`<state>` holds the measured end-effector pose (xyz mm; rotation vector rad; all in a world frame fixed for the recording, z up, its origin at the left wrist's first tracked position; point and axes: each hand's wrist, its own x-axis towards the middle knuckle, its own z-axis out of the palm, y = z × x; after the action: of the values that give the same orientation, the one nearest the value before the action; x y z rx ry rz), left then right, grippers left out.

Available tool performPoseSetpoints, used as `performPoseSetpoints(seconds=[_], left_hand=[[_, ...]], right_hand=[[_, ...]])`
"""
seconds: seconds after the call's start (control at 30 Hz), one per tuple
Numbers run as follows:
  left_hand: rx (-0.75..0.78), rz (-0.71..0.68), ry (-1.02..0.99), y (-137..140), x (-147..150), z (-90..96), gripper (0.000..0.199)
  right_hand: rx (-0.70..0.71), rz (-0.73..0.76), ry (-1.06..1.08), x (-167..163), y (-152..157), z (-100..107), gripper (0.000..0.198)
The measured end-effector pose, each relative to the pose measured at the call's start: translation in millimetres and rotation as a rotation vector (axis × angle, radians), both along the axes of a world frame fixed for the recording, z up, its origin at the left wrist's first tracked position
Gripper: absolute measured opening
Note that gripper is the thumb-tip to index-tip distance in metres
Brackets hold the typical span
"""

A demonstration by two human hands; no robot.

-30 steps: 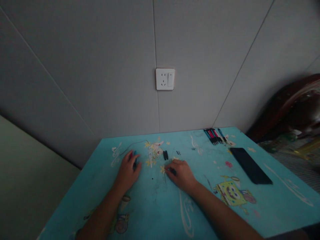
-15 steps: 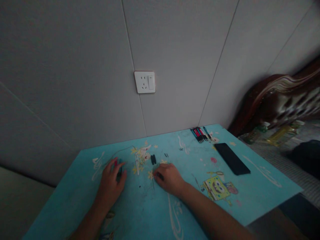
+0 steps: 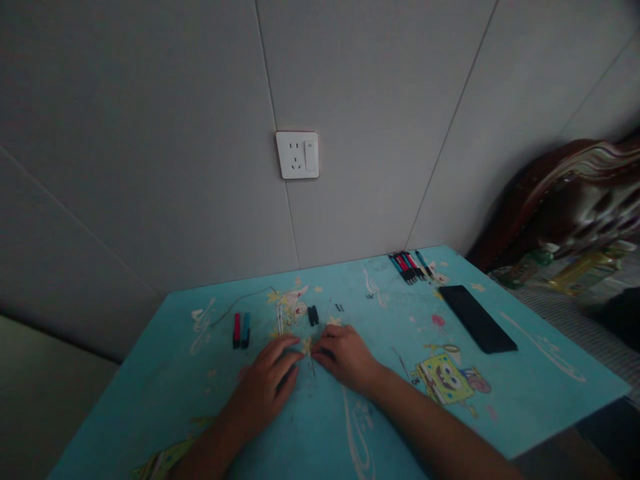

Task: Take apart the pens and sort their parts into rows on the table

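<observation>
My left hand is over the middle of the table, its curled fingertips almost meeting those of my right hand. Both hands look pinched; anything between the fingertips is too small and dark to make out. A thin dark line shows just below the right fingertips. Left of my left hand lie a red pen barrel and a blue pen barrel, both with black ends. White pen refills lie beyond my left fingers, partly covered by them. Two black pen grips lie behind the hands, with small dark parts to their right.
A row of pens lies at the table's back right. In front of it is a flat black pouch. The blue patterned table meets a grey wall with a socket. Bottles stand beyond the right edge.
My left hand has moved right from the red and blue barrels to my right fingertips, leaving the barrels uncovered. A small black dot on the table no longer shows. The view has shifted slightly.
</observation>
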<state>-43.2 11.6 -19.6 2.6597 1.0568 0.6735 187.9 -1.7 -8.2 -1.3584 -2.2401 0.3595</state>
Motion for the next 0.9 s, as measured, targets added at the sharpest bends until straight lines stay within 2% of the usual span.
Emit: performPoseSetpoints(seconds=[0.2, 0.33, 0.43, 0.6, 0.77, 0.9], left_hand=[[0.004, -0.005, 0.005, 3.1, -1.7, -6.0, 0.028], [-0.018, 0.014, 0.009, 3.3, -1.4, -4.7, 0.027], [-0.003, 0.052, -0.019, 4.6, -1.7, -3.6, 0.034], [-0.001, 0.135, -0.070, 9.7, -3.5, -8.6, 0.044], [-0.019, 0.171, -0.113, 15.7, -6.0, -18.2, 0.041], [-0.024, 0.162, -0.131, 18.5, -6.5, -19.0, 0.037]], right_hand=[[-0.020, -0.067, 0.082, -0.7, -0.9, 1.0, 0.010], [-0.029, -0.085, 0.148, 0.2, -0.4, 0.3, 0.019], [-0.023, -0.056, 0.194, 1.1, 1.7, -2.1, 0.029], [-0.045, -0.068, 0.265, 2.1, 3.2, -3.9, 0.025], [-0.100, -0.157, 0.300, 3.3, 1.7, -2.2, 0.020], [-0.068, -0.124, 0.302, 3.1, 3.7, -4.5, 0.026]])
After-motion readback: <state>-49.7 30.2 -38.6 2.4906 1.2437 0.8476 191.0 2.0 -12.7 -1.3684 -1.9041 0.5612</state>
